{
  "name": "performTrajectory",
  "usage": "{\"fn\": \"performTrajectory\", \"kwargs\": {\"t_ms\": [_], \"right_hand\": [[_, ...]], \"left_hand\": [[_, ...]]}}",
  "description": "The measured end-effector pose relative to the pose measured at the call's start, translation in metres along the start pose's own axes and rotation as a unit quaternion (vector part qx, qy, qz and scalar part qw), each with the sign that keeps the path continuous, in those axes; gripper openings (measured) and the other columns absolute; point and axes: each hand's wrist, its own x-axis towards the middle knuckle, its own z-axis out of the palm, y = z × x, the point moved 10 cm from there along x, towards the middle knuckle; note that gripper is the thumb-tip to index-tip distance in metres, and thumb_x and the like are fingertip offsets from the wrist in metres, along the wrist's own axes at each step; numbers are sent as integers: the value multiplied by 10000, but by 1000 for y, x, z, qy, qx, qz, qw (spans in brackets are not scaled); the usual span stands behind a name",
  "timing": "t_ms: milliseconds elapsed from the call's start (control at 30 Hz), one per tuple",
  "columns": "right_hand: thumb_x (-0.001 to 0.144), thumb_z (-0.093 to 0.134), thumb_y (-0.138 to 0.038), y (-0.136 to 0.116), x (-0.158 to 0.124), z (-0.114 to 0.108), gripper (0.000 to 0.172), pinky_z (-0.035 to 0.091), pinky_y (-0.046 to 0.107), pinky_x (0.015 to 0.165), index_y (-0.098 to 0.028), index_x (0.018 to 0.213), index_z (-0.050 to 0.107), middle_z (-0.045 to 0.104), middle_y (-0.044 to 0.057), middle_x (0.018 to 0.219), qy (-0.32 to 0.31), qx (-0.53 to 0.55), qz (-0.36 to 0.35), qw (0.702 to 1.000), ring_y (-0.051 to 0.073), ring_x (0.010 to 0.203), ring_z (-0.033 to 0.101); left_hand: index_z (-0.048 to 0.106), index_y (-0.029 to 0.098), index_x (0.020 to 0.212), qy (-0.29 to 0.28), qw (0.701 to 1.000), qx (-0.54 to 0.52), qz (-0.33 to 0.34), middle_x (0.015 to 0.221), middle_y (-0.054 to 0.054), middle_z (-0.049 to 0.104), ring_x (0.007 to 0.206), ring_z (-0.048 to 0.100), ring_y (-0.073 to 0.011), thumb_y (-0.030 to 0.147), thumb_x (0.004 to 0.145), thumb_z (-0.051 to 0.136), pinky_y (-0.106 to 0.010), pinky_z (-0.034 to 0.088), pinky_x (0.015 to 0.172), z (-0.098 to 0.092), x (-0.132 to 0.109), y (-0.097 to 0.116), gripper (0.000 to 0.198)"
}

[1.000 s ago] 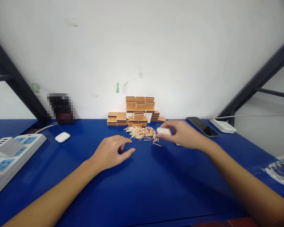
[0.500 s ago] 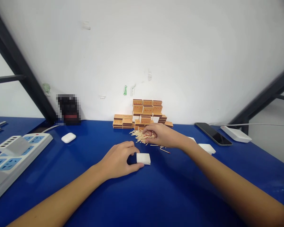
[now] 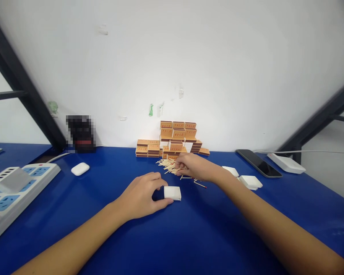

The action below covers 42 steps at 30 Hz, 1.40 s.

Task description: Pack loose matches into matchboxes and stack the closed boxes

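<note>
My left hand [image 3: 143, 194] holds a small white matchbox tray [image 3: 172, 193] on the blue table, with thumb at its near edge and fingers at its far left corner. A loose pile of matches [image 3: 167, 165] lies beyond the tray. Over the pile's right side, my right hand [image 3: 191, 165] is closed in a pinch on matches; its fingertips partly hide them. One red-tipped match [image 3: 200, 184] lies apart, in front of the right wrist. Behind the pile stand stacked orange matchboxes [image 3: 179, 133] against the wall.
White trays [image 3: 250, 181] lie right of my right forearm, near a dark phone [image 3: 258, 162] and a flat white device [image 3: 286, 162]. A white earbud case [image 3: 80, 169] and a power strip [image 3: 25, 198] are at left. The wall [image 3: 218, 76] bounds the table's back.
My right hand has shifted slightly right and nearer at the pile, its fingers drawn closer together. The left hand keeps its hold on the tray. The view has shifted slightly.
</note>
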Motion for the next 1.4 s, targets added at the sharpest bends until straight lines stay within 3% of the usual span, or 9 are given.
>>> {"fn": "performTrajectory", "kwargs": {"t_ms": [167,367,733,900,1067,1233,1400], "right_hand": [[906,739,-280,4,-5,2,148,370,290,633,-194,879,622,676,41,864,-5,-7,7,1000,173,744,577],[959,652,-208,-7,-10,6,48,417,293,706,-190,922,629,691,78,994,-27,-4,0,1000,194,850,615],[1041,544,-215,-6,-16,4,103,474,309,761,-184,946,568,666,107,1024,-29,-65,9,997,205,848,619],[1060,514,-272,-7,-18,-4,162,468,343,760,-184,928,548,647,121,1028,-3,-57,27,998,215,834,594],[1059,519,-284,-30,-28,-8,158,460,329,740,-196,937,566,640,86,1018,0,-3,-2,1000,201,833,583],[1067,542,-255,-63,-34,9,150,469,338,798,-175,959,609,663,102,1076,-33,-32,-24,999,212,909,614],[1031,623,-233,-70,-30,14,80,461,340,828,-161,1045,654,661,118,1145,-23,-58,-39,997,233,990,637]], "left_hand": [[742,222,1076,-3,1000,-2,-2,912,-21,637,837,615,-202,449,921,727,-319,452,705,0,1,-1,275],[743,224,1070,-6,1000,2,-7,911,-17,635,820,608,-191,448,925,721,-311,447,695,1,0,-3,268],[749,225,1068,16,999,19,-24,885,-12,638,788,603,-180,454,929,710,-309,441,685,-3,2,-10,271],[755,234,1030,35,998,31,-49,871,-8,629,761,588,-176,478,923,716,-307,431,674,-6,3,-18,269],[758,232,1025,40,997,33,-52,870,-8,632,755,582,-172,492,914,731,-303,417,664,-6,2,-19,284],[759,230,1027,44,997,40,-51,846,-7,619,742,577,-174,492,910,732,-305,413,658,-7,2,-17,289],[756,223,1015,41,998,35,-44,862,-11,633,756,591,-176,503,909,731,-310,431,675,-6,2,-17,300]]}}
